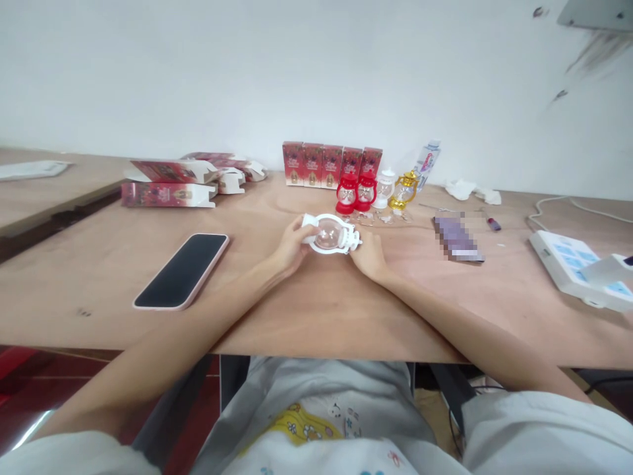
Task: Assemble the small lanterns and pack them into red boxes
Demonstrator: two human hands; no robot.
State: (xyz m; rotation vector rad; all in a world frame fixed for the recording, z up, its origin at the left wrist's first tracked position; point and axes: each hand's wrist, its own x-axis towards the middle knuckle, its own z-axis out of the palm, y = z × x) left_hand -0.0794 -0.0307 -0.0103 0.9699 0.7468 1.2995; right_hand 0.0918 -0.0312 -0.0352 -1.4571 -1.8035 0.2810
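Bench (316, 310) of brown wood fills the view from left to right, backed by a pale wall; on its far right sits a white device (576, 267) with blue panels, a white cable trailing off behind it; on the near left lies a dark phone (182, 270) in a pink case, face up, well apart from the hands; further back on the left, flattened red cartons (171, 183) are stacked loosely; at the far middle stands a row of red boxes (331, 165) against the wall; just in front of them, a line of small lanterns: two red lanterns (356, 191), a white one (384, 188) and a gold lantern (404, 190), all upright and close together; right of those lies a small flat item, blurred, so I cannot tell what it is; and now the middle of the bench, where both arms reach forward; the left hand (291, 247) curls around the left end of a white lantern (330, 234), fingers closed on it; the right hand (368, 256) presses its fingers against the right end, holding it too; the white lantern lies tipped on its side between the two hands, its clear globe facing up, just near of the standing lanterns.
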